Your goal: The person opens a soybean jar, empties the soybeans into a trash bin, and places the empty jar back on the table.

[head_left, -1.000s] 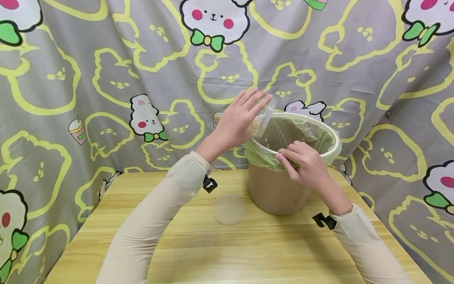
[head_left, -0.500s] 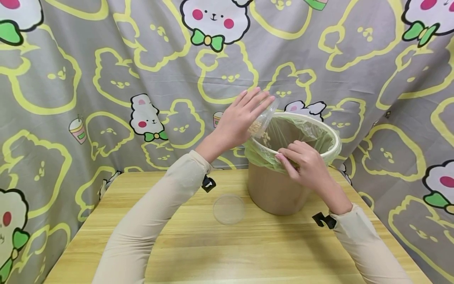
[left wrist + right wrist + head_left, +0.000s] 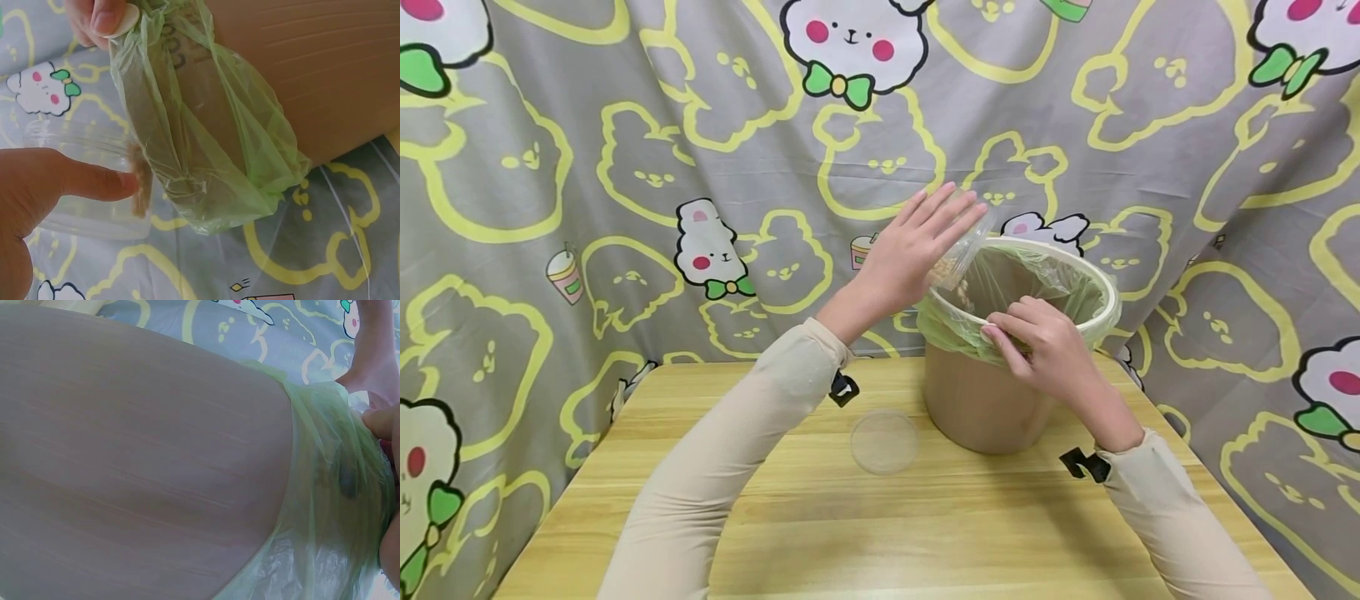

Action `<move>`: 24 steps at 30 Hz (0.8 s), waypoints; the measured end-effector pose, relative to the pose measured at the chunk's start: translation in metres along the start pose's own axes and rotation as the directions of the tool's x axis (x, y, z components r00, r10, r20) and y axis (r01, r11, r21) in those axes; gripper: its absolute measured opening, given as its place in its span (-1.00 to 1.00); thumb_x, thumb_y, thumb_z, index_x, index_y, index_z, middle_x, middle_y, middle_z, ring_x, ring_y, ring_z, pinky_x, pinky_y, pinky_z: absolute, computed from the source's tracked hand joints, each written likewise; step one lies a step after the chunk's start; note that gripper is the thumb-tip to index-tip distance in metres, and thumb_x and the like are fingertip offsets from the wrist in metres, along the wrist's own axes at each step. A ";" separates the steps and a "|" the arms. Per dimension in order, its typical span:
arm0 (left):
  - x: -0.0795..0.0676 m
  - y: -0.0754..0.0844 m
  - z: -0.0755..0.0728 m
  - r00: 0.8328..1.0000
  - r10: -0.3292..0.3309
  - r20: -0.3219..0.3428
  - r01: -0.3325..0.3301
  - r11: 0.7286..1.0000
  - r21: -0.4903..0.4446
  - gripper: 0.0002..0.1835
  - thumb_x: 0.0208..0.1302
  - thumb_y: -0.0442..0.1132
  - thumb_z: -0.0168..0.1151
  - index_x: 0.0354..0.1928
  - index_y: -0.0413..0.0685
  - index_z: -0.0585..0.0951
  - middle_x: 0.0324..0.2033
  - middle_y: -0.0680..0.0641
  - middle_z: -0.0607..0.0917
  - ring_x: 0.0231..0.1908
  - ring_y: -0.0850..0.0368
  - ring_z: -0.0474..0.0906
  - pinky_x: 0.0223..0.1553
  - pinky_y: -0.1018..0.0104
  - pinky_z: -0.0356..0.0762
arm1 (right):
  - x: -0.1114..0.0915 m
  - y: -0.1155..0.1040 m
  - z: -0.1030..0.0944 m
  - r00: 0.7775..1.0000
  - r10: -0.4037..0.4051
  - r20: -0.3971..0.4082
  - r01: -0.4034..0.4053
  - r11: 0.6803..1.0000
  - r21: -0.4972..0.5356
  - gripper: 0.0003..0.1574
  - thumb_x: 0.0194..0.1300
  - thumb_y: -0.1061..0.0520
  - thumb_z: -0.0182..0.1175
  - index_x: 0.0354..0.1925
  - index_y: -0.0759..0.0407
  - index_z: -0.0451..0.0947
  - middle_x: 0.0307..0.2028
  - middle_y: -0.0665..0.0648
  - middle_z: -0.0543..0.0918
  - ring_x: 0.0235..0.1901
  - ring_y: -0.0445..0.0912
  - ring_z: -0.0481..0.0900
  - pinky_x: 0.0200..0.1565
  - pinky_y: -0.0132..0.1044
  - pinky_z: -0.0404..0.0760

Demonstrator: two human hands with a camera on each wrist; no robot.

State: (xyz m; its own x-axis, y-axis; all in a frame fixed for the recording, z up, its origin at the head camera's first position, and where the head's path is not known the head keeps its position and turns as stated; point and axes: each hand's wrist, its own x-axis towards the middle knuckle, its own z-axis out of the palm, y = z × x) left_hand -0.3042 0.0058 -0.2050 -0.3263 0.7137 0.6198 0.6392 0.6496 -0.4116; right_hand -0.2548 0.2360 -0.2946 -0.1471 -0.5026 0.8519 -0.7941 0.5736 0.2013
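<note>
My left hand (image 3: 902, 257) holds a clear plastic jar (image 3: 94, 215) tipped on its side, mouth over the left rim of a brown trash bin (image 3: 985, 408). The thumb lies along the jar's near side in the left wrist view. Small tan pieces (image 3: 142, 187) sit inside near the mouth, and some spill down into the bin. A green plastic bag (image 3: 951, 333) lines the bin and folds over its edge beneath a cream ring (image 3: 1103, 312). At the front of that ring, my right hand (image 3: 1051, 350) grips the rim, thumb outside and fingers over the top.
A round clear lid (image 3: 883, 442) lies flat on the wooden table (image 3: 850, 533), left of the bin. Behind the table and along both sides hangs a grey curtain (image 3: 625, 179) with cartoon prints. The bin stands toward the table's back right.
The left hand has tilted the jar slightly further and shifted a little right. More tan pieces fall from its mouth than a second ago. The right hand and bin stay put.
</note>
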 end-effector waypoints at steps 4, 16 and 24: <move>-0.001 0.000 0.003 1.000 0.012 -0.009 -0.012 1.000 0.004 -0.13 0.20 -0.60 0.06 0.58 0.02 0.22 0.56 -0.03 0.26 0.59 -0.05 0.06 0.64 0.15 -0.21 | 0.000 0.001 0.001 1.000 -0.005 -0.003 0.005 1.000 -0.002 -0.62 0.49 0.09 0.13 -0.36 0.29 0.71 -0.56 0.09 0.56 -0.52 -0.06 0.37 -0.39 -0.19 0.40; -0.004 0.001 0.010 0.997 0.038 -0.061 -0.037 0.999 0.015 -0.19 0.30 -0.64 -0.12 0.57 0.04 0.24 0.56 -0.02 0.27 0.59 -0.04 0.07 0.64 0.15 -0.19 | 0.000 0.000 0.000 1.000 0.000 0.001 0.000 1.000 -0.008 -0.62 0.50 0.09 0.13 -0.35 0.29 0.72 -0.55 0.09 0.56 -0.51 -0.05 0.38 -0.39 -0.20 0.39; -0.004 0.004 0.012 0.997 0.053 -0.052 -0.051 0.998 0.037 -0.15 0.26 -0.67 -0.10 0.57 0.07 0.24 0.56 -0.01 0.26 0.59 -0.02 0.05 0.64 0.16 -0.21 | 0.000 0.000 0.001 1.000 -0.002 -0.003 0.002 1.000 -0.003 -0.63 0.49 0.10 0.14 -0.36 0.29 0.72 -0.55 0.09 0.57 -0.51 -0.06 0.38 -0.38 -0.19 0.41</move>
State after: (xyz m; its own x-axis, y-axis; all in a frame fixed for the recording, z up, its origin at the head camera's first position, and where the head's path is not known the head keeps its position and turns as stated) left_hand -0.3086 0.0083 -0.2174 -0.2553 0.7324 0.6312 0.6286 0.6218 -0.4672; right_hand -0.2553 0.2357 -0.2952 -0.1437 -0.5020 0.8528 -0.7925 0.5746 0.2046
